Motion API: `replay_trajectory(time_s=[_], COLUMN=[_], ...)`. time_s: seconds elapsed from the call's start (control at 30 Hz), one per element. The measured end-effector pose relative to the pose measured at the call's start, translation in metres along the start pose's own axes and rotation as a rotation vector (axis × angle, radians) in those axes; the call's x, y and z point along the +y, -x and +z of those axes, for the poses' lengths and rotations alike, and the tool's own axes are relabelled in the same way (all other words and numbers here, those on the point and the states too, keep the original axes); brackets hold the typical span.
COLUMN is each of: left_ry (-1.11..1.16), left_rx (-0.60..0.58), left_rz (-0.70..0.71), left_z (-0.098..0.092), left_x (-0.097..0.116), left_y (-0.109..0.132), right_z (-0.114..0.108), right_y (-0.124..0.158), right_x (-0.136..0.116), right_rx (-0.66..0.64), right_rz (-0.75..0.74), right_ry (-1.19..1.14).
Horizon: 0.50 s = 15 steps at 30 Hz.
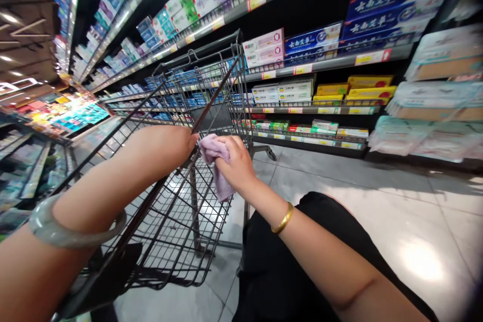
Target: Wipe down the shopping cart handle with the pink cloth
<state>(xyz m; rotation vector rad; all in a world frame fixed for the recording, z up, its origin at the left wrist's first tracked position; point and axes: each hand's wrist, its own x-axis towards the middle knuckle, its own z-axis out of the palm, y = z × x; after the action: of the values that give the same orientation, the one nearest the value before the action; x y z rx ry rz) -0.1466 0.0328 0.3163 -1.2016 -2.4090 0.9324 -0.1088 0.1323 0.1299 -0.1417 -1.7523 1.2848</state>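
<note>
A dark wire shopping cart stands tilted in my view, its basket in front of me. My left hand is closed on the cart's rail, with most of its fingers hidden behind the wrist. Just to the right, my right hand grips a light purple cloth. The bunched part of the cloth lies against the cart's wire side, and one end hangs below the fingers. A pale bangle is on my left wrist, and a gold bracelet on my right.
Shelves of toothpaste boxes run along the aisle behind the cart. Plastic-wrapped packs hang at the right. A cart wheel rests on the grey tiled floor. My knee in black cloth is close to the cart.
</note>
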Motion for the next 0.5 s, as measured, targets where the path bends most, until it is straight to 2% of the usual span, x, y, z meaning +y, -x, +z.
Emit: replay_trajectory(time_s=[0.07,0.13,0.2,0.3,0.37,0.43,0.5], left_ry=[0.084,0.13,0.121,0.079,0.075,0.086,0.099], left_rx=[-0.013,-0.04,-0.034,0.019,0.04,0.034,0.014], left_rz=[-0.063,-0.098,-0.106,-0.065,-0.048,-0.053,-0.062], left_z=[0.0,0.0,0.0,0.004,0.006,0.006,0.004], left_x=[0.001,0.002,0.003,0.004,0.004,0.005,0.006], left_y=[-0.001,-0.002,-0.004,-0.008,-0.011,-0.015,-0.018], right_z=[0.0,-0.001,-0.003,-0.006,-0.007,-0.007,-0.006], right_y=[0.0,-0.001,-0.003,-0.006,-0.005,-0.002,0.002], right_x=[0.021,0.033,0.028,0.008,0.004,0.014,0.026], right_rx=[0.032,0.05,0.073,0.108,0.069,0.001,-0.038], right_rz=[0.218,0.333,0.297,0.079,-0.042,0.009,0.207], right_ry=[0.031,0.037,0.012,-0.03,-0.013,0.025,0.058])
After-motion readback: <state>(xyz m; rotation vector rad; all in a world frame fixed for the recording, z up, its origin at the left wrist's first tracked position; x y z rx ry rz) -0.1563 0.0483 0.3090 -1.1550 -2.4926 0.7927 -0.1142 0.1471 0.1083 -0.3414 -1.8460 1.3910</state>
